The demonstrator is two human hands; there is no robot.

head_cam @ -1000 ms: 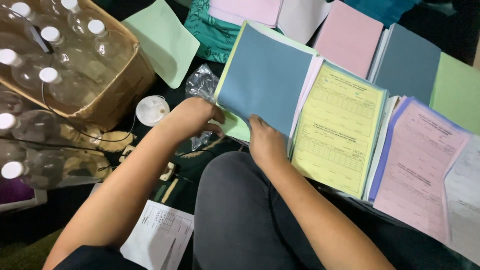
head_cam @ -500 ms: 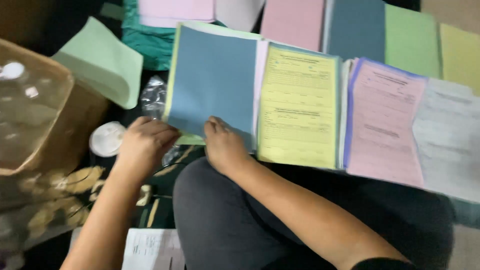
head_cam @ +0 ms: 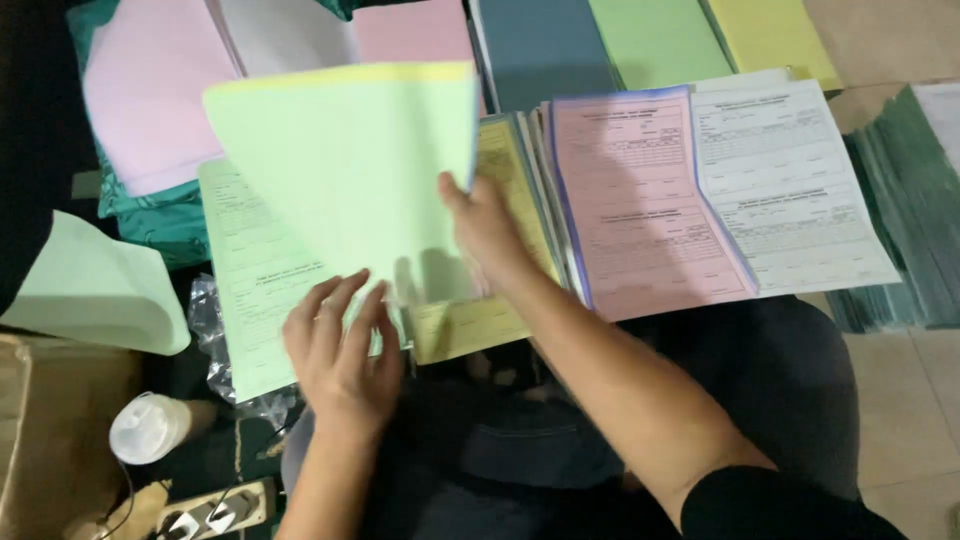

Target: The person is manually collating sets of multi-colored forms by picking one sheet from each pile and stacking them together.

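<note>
My right hand [head_cam: 487, 228] pinches the right edge of a light green sheet [head_cam: 350, 170] and holds it lifted and tilted over the stacks; a yellow sheet edge shows along its top. My left hand [head_cam: 342, 350] lies flat, fingers spread, on the lower corner of that sheet and on a printed green form [head_cam: 255, 290] beneath. A yellow printed form [head_cam: 505, 170] lies under my right hand. To the right lie a pink printed form [head_cam: 640, 200] and a white printed form [head_cam: 785, 185], overlapping in a row.
Stacks of plain pink [head_cam: 150, 90], blue [head_cam: 540, 50], green [head_cam: 655, 40] and yellow [head_cam: 765, 35] paper lie at the back. A dark green stack [head_cam: 905, 210] sits far right. A cardboard box [head_cam: 55, 430], a white bottle cap [head_cam: 148, 428] and a power strip [head_cam: 215, 508] are at the left.
The blue sheet that lay on top is gone from view; a light green sheet is now raised in my right hand. The camera has shifted right, and the bottle box has mostly left the view.
</note>
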